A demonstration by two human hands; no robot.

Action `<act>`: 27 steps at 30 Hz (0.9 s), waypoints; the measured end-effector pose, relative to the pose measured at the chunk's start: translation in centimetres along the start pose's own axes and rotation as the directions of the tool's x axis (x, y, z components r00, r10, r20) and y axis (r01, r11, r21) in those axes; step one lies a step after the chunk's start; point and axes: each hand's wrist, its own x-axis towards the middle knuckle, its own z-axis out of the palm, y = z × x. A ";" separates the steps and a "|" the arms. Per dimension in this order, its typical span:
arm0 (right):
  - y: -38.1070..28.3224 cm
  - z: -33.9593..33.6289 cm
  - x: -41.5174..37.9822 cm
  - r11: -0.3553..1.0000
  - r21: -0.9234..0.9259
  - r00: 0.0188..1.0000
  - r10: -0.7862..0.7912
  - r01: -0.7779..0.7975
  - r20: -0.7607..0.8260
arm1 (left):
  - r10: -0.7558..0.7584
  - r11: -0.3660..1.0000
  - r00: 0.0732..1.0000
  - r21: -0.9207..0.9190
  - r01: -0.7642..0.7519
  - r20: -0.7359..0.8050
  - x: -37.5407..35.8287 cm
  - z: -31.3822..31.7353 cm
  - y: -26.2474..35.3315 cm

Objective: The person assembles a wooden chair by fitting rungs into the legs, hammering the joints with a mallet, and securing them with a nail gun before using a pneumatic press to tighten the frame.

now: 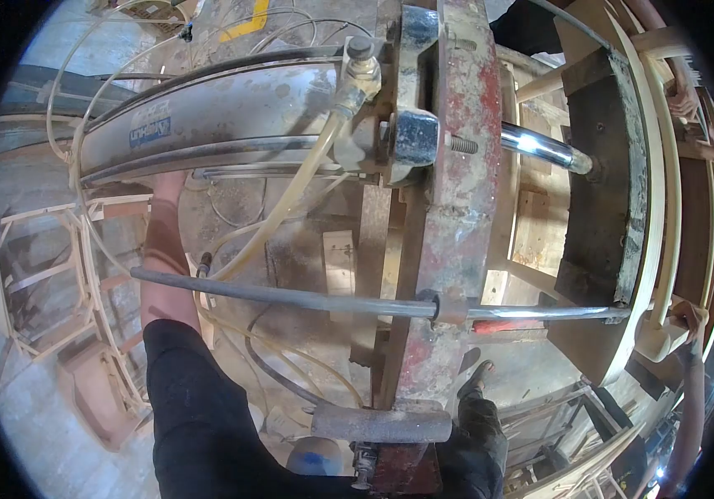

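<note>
My left forearm (166,249), below a black sleeve (195,399), reaches up behind a long grey pneumatic cylinder (232,108). The cylinder hides my left hand, so its fingers do not show. Beside the forearm, a grey metal rod (290,295) crosses in front, near clear air hoses (299,179). My right hand is not in view. To the right of a worn red-and-grey steel beam (457,224), a chrome piston rod (540,141) meets a dark pressing plate (598,179), which lies against a curved pale wooden part (649,191).
At the far right, another person's hand (691,318) grips the wooden assembly, with a further hand (684,104) above. Wooden frames (83,283) lie on the floor at left, and more (598,437) at lower right. A foot (477,378) stands below the beam.
</note>
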 end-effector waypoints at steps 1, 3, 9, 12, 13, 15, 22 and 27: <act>0.1 -0.2 0.0 1.000 -0.021 0.999 -0.004 0.005 0.041 | 0.018 1.000 1.000 -0.017 -0.018 -0.018 0.0 0.2 -0.2; 0.2 0.2 -0.4 0.999 0.029 0.999 0.027 -0.028 0.019 | 0.036 0.998 0.998 -0.044 -0.038 -0.047 -0.1 0.4 -0.2; 1.6 0.7 -0.7 0.993 0.112 0.999 0.026 -0.031 0.047 | -0.235 0.968 0.971 0.102 0.229 0.051 -0.5 0.9 1.2; 1.2 0.6 -0.7 0.992 0.128 1.000 0.006 -0.007 0.008 | -0.249 0.964 0.968 0.098 0.249 -0.014 -0.6 2.0 1.3; 1.0 0.6 -0.7 0.991 0.133 1.000 0.000 0.000 -0.004 | -0.189 0.977 0.980 0.115 0.182 0.061 -0.7 -0.1 2.3; 0.7 0.9 -0.5 0.989 0.150 1.000 -0.016 0.019 -0.026 | -0.047 0.985 0.992 0.173 0.027 0.115 -0.9 -1.5 2.4; 2.8 1.1 -1.0 0.994 -0.064 0.994 -0.097 0.094 -0.045 | 0.107 0.937 0.976 0.308 -0.163 0.191 -0.9 -1.0 -1.0; 4.8 1.6 -1.9 0.998 0.062 1.000 -0.025 0.024 0.001 | 0.008 0.982 0.983 0.186 -0.043 0.183 -0.6 -1.1 0.7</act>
